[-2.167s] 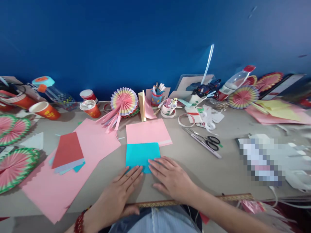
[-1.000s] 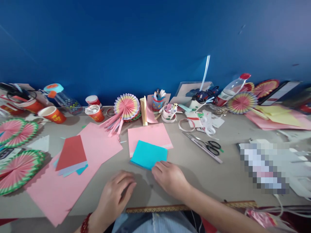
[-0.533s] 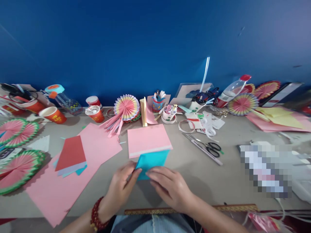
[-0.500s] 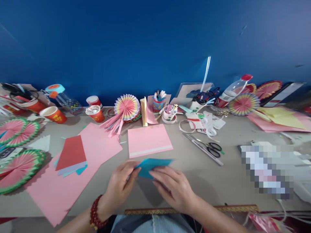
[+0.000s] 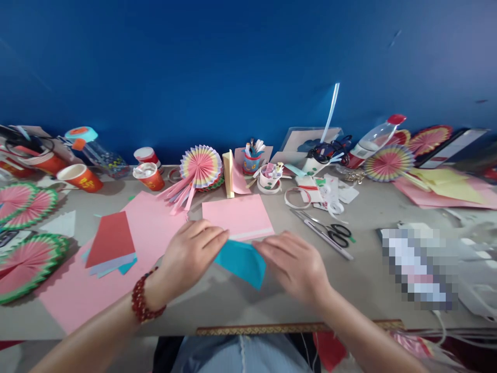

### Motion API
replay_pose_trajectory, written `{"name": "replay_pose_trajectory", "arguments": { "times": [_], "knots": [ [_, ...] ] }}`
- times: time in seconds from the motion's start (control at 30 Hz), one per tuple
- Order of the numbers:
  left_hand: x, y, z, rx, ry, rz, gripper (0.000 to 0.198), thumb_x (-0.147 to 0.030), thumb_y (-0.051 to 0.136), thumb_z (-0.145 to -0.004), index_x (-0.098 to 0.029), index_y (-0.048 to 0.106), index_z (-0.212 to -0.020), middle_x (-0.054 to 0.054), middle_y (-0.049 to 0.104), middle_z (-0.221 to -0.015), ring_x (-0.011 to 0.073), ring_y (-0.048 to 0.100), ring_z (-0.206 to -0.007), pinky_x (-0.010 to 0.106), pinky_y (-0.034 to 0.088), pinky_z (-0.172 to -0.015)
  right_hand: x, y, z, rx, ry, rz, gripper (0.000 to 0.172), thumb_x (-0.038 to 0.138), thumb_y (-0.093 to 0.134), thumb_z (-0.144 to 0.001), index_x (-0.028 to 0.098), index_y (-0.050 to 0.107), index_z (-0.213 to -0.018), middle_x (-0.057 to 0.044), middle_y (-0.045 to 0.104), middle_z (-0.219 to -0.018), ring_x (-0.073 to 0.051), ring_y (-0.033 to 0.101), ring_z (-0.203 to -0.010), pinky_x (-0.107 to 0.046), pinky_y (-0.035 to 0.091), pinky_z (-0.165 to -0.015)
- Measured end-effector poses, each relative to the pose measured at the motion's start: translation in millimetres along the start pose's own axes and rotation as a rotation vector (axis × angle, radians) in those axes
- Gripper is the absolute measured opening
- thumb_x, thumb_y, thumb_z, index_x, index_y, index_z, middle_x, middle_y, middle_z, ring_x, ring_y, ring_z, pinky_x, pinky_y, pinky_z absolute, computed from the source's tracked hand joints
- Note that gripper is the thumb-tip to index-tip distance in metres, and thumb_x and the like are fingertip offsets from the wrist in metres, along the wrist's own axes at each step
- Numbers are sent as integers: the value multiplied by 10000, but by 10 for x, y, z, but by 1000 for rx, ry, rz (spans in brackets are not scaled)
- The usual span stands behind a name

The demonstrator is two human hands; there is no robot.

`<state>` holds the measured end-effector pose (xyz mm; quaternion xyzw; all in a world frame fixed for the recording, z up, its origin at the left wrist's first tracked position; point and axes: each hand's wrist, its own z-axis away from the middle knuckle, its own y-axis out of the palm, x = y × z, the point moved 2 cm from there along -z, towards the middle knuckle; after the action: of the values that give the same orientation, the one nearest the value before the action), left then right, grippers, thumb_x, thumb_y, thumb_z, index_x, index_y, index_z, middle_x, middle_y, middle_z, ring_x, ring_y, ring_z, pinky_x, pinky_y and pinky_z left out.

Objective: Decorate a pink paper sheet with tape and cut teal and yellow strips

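Both hands pinch the turquoise paper [image 5: 241, 261]: left hand [image 5: 191, 254] closed on its left edge, right hand [image 5: 294, 264] closed on its right edge. The thumbs are hidden underneath. The paper looks folded. It is held tilted just above the table [image 5: 349, 282], with one corner hanging toward the person (a shadow lies under it).

It hangs just in front of the small pink sheet [image 5: 236, 215]. The large pink sheet [image 5: 155, 228] and the red card [image 5: 111, 237] lie to the left. The scissors [image 5: 329, 232] lie to the right, well apart.

Judgement: the paper is thin, so the pinch should be light and out at the edges. Match corners before pressing. Lay it on bare table, not across the pink sheet's edge, and crease from the middle outward.
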<state>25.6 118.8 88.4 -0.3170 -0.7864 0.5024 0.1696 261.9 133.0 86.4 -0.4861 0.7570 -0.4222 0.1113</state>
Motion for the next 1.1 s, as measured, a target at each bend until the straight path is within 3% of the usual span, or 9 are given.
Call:
{"name": "replay_pose_trajectory", "arguments": {
  "times": [0.1,0.2,0.27,0.4,0.57,0.73,0.9,1.1],
  "knots": [
    [96,-83,-59,-24,-14,-39,302,-208,433,-1026,-175,652,-1232,88,714,-1118,229,598,-999,379,494,-842,-102,-58,-10,-38,111,-80,301,143,505,-987,252,683,-1203,-52,748,-1062,-161,706,-952,-272,563,-818],
    [76,-156,26,-162,8,-112,313,-163,510,-989,-208,625,-1276,73,706,-1184,232,608,-1023,394,490,-887,-102,-125,76,-121,21,2,413,100,522,-960,253,619,-1331,-85,709,-1228,-200,674,-1116,-324,549,-943],
    [23,-112,181,-199,13,-140,353,-166,530,-982,-256,604,-1316,68,686,-1239,219,619,-1022,388,487,-909,-85,-91,223,-105,-47,64,450,108,525,-955,246,587,-1379,-103,685,-1281,-218,667,-1129,-350,550,-955],
    [-100,230,576,-13,-7,-135,342,-164,452,-1011,-264,642,-1277,69,686,-1163,197,613,-994,352,481,-909,-83,168,631,72,-31,151,371,128,524,-965,279,668,-1271,-51,725,-1202,-170,693,-940,-304,574,-858],
    [-233,565,854,198,-4,-42,372,-134,352,-1026,-186,631,-1267,90,657,-1014,211,587,-916,357,499,-846,-62,408,903,251,-2,88,248,166,509,-981,222,723,-1094,-62,744,-1043,-190,665,-945,-332,554,-818],
    [-263,584,862,204,-59,84,327,-144,385,-1030,-187,610,-1264,78,652,-994,205,596,-917,356,499,-847,-47,436,845,275,49,3,172,227,538,-992,212,709,-985,-49,729,-936,-181,640,-899,-337,519,-827],
    [-235,574,812,161,-177,272,211,-218,454,-1035,-184,654,-975,50,671,-935,174,609,-871,326,497,-825,-102,435,785,332,122,-115,207,257,505,-1016,213,685,-926,-37,711,-881,-171,626,-849,-327,491,-811],
    [-143,584,732,238,-361,476,174,-258,497,-1028,-206,648,-957,17,674,-953,161,624,-874,287,468,-786,-97,534,674,395,145,-161,218,291,498,-1023,204,677,-935,-38,689,-846,-179,607,-831,-328,456,-809]
  ]
}}
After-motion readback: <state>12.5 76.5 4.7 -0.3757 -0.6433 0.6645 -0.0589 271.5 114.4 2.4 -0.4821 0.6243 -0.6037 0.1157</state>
